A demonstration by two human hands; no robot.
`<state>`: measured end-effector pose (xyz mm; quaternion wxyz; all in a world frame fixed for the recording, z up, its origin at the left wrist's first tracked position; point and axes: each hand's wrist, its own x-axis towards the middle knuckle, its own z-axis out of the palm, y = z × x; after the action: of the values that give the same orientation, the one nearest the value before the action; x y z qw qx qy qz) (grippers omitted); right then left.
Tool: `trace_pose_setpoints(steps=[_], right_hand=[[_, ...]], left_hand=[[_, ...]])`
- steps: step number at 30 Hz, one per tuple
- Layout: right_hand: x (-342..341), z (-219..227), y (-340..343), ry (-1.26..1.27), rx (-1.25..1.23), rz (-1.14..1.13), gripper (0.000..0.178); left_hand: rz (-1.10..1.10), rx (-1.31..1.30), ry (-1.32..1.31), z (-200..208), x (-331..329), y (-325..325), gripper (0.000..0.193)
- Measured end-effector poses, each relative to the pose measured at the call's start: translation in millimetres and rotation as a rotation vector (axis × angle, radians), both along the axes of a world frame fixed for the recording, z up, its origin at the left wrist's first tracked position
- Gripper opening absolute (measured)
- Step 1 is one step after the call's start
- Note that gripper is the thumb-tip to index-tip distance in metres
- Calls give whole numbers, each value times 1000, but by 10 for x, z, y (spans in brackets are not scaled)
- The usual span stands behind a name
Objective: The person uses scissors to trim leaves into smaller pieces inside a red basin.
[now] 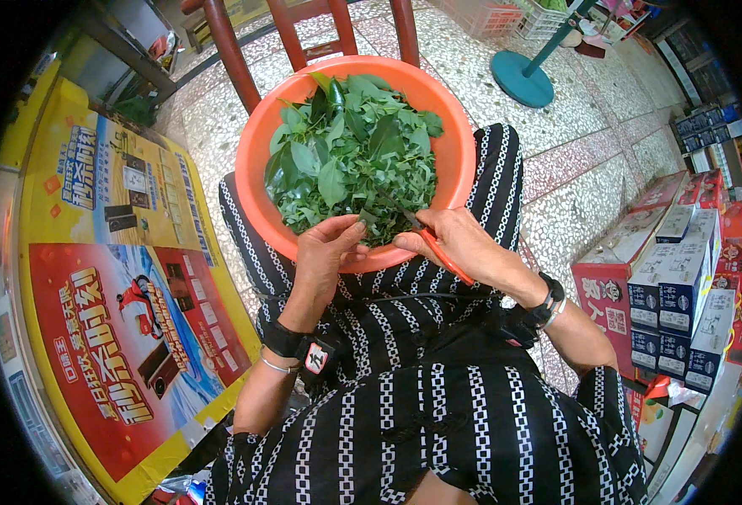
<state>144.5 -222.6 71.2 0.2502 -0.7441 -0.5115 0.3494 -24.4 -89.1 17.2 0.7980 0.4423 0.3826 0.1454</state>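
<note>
An orange plastic basin [254,160] rests on my lap, heaped with green leaves [358,143], some whole and many in small cut pieces. At the near rim, my left hand [330,246] pinches a small bit of leaf [367,218] between thumb and fingertips. Facing it, my right hand [455,240] is closed around a pair of scissors with red handles [445,257]. The blades point into the basin toward the leaves by my left fingers. Their tips are hard to make out against the greenery.
A red-brown wooden chair [341,29] stands just beyond the basin. To the left is a yellow and red printed panel [127,311]. Stacked cartons [674,278] line the right side. Farther off are a green pole base [523,80] and plastic crates [544,18] on the speckled floor.
</note>
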Motion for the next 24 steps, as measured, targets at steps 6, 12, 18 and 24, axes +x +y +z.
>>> trace_pose_setpoints(steps=[6,12,18,24], right_hand=[[-45,-50,-44,-138,-23,121,50],[-64,18,47,-33,-112,61,53],[-14,7,-6,-12,-44,39,57],[-78,0,-54,-199,-32,140,54]], left_hand=[[9,14,5,29,43,-65,23],[-42,26,5,73,45,-81,24],[11,1,-62,104,45,-78,27],[-4,52,-7,148,67,-90,23]])
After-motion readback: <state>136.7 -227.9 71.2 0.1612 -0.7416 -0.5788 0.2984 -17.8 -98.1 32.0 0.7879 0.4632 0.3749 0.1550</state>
